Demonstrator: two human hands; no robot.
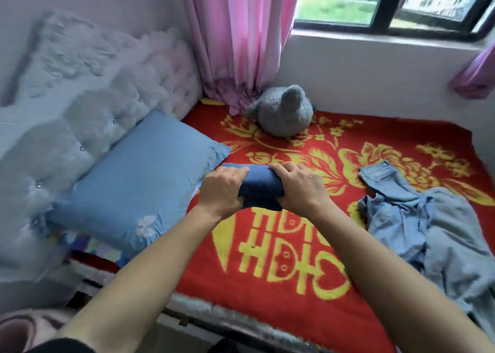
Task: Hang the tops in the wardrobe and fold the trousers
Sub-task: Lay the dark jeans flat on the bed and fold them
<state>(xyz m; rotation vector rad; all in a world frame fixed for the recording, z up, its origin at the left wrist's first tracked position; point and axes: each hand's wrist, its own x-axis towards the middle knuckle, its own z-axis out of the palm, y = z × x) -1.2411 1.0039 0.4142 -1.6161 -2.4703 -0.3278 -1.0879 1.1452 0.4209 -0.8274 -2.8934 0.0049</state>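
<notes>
Left grip point(222, 189) and right grip point(297, 189) close around opposite ends of the folded dark blue trousers point(260, 185); we hold the bundle over the red bedspread point(267, 248), beside the blue pillow point(139, 181). Pale denim clothes point(428, 218) lie to our right.

The red-and-yellow-covered bed point(388, 133) carries a blue pillow point(139, 186) just beside the left hand point(222, 189), a grey plush toy point(281, 111) beyond both hands, and crumpled pale denim point(428, 218), perhaps trousers, off the right hand point(300, 186).
</notes>
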